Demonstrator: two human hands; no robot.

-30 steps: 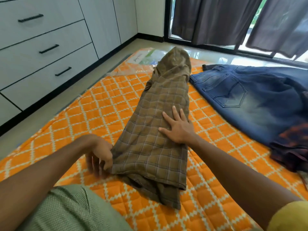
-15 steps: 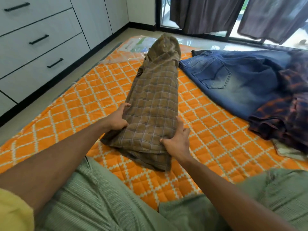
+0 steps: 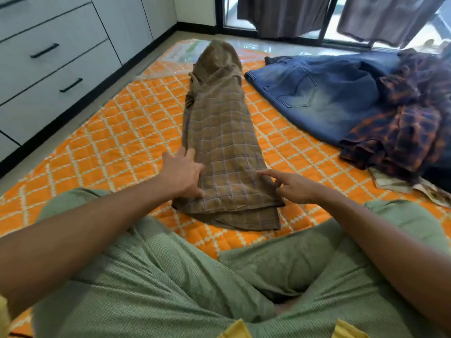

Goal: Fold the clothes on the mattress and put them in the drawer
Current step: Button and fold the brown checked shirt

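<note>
On the mattress (image 3: 122, 132), both hands now open, flanking plaid shirt (image 3: 222, 142)

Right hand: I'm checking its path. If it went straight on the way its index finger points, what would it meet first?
The right hand points left across the brown checked shirt; it would likely meet the left hand.

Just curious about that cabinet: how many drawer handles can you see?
3, all on the drawers at left: a top handle cut by the frame edge, a middle one, a lower one. More may lie outside the frame.
</note>
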